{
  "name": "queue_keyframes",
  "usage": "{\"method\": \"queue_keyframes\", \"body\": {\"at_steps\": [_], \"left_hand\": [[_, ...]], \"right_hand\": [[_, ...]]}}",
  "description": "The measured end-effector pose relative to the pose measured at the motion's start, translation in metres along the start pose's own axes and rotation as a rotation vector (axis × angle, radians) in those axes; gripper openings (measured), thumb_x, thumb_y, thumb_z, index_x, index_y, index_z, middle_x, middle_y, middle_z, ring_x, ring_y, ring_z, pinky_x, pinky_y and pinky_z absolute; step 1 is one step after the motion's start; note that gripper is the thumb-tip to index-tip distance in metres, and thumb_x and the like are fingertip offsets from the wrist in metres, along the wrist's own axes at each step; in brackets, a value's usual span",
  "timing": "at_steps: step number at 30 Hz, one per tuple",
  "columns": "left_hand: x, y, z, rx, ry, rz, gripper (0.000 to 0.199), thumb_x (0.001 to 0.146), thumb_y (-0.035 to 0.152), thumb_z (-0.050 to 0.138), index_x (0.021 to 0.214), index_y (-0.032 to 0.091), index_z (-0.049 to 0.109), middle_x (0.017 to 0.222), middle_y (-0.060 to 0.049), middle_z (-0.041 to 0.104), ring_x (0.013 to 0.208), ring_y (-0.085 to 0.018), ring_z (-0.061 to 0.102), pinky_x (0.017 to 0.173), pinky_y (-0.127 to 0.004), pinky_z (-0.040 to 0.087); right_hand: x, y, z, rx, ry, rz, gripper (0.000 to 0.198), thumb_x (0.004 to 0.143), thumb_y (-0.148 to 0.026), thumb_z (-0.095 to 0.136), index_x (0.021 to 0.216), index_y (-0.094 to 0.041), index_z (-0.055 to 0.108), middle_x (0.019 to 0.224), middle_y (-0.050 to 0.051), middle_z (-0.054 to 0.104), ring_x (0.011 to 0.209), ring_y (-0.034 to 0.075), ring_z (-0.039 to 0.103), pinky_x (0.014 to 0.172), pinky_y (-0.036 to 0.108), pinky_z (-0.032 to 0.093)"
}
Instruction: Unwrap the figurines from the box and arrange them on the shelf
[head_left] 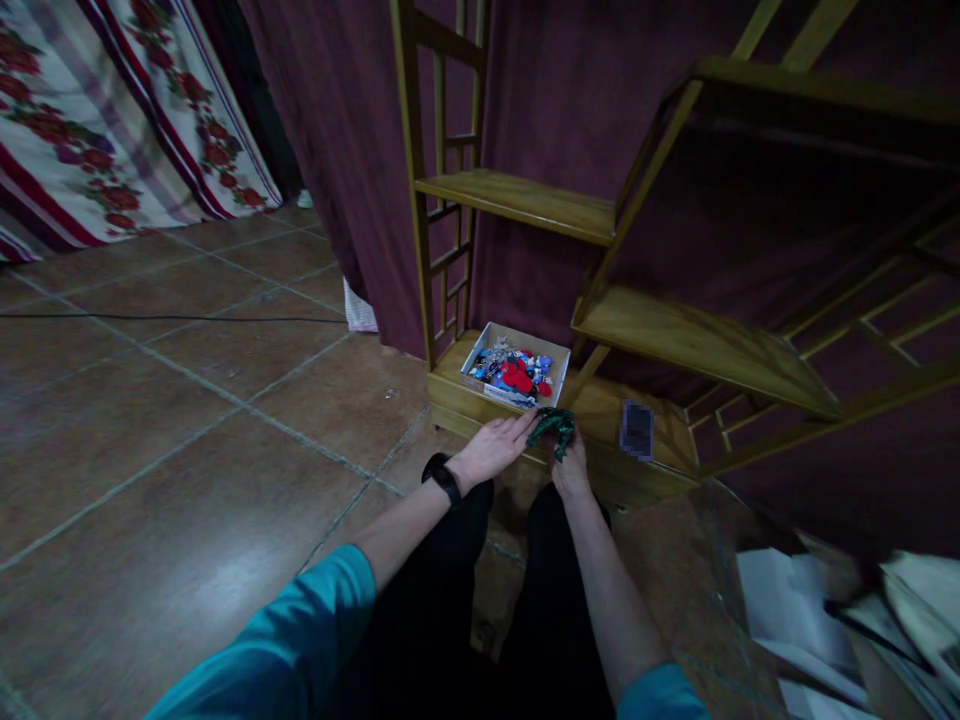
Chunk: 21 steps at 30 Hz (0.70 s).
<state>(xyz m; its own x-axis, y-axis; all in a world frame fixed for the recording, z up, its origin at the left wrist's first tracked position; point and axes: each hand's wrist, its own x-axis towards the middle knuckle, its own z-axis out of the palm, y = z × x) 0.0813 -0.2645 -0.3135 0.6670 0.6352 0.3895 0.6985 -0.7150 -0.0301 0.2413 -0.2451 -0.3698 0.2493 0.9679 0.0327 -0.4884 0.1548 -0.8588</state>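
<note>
In front of my knees I hold a dark green, glossy, curved thing [553, 428] whose kind I cannot make out; it looks like a hair accessory. My right hand [571, 468] is closed round its right side. My left hand [491, 452], with a black watch [448, 486] on the wrist, pinches its left end with the fingertips. Just beyond my hands is a shallow white box [472, 352] of small red, blue and silvery trinkets [517, 375]. The box sits on the low base of a wooden shelf unit, and my hands are above its front edge.
The wooden shelf unit [525, 205] has staggered boards above and right of the box. A dark, blurred rectangular object [637, 430] lies on its base. White boxes or papers [795, 600] are on the floor at right. A cable [172, 318] crosses the tiles at left.
</note>
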Motion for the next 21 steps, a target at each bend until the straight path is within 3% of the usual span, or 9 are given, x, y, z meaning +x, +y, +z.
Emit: {"method": "queue_keyframes", "body": {"at_steps": [7, 13, 17, 21], "left_hand": [[0.000, 0.003, -0.012, 0.130, -0.002, 0.042, 0.046, 0.089, 0.011, 0.028, 0.135, 0.010, 0.034, 0.144, -0.016, 0.029, 0.098, -0.019, 0.056, 0.079, -0.032, 0.042], [0.001, 0.005, -0.017, 0.123, 0.003, 0.057, 0.047, 0.089, 0.010, 0.028, 0.136, 0.009, 0.033, 0.144, -0.018, 0.029, 0.101, -0.020, 0.055, 0.082, -0.034, 0.041], [0.001, 0.005, -0.013, -0.049, 0.021, 0.023, 0.047, 0.089, 0.012, 0.029, 0.136, 0.012, 0.033, 0.144, -0.016, 0.031, 0.107, -0.020, 0.054, 0.088, -0.035, 0.041], [0.000, 0.008, -0.006, -0.421, 0.122, -0.125, 0.046, 0.089, 0.018, 0.032, 0.136, 0.018, 0.034, 0.142, -0.010, 0.036, 0.120, -0.019, 0.045, 0.098, -0.033, 0.038]], "right_hand": [[-0.001, 0.000, 0.001, -0.011, -0.001, -0.025, 0.035, 0.056, -0.015, 0.070, 0.088, -0.023, 0.059, 0.088, -0.004, 0.065, 0.080, 0.011, 0.059, 0.083, 0.031, 0.045], [-0.001, -0.002, 0.001, 0.005, 0.014, -0.048, 0.026, 0.064, -0.022, 0.065, 0.090, -0.022, 0.059, 0.089, -0.002, 0.065, 0.079, 0.011, 0.059, 0.082, 0.030, 0.045], [-0.002, -0.002, 0.000, -0.039, 0.002, -0.051, 0.027, 0.064, -0.024, 0.065, 0.091, -0.023, 0.059, 0.091, -0.002, 0.065, 0.079, 0.012, 0.059, 0.082, 0.031, 0.045], [-0.003, -0.003, -0.001, -0.114, -0.031, -0.050, 0.035, 0.061, -0.023, 0.068, 0.094, -0.023, 0.059, 0.094, 0.000, 0.065, 0.086, 0.015, 0.059, 0.083, 0.033, 0.045]]}}
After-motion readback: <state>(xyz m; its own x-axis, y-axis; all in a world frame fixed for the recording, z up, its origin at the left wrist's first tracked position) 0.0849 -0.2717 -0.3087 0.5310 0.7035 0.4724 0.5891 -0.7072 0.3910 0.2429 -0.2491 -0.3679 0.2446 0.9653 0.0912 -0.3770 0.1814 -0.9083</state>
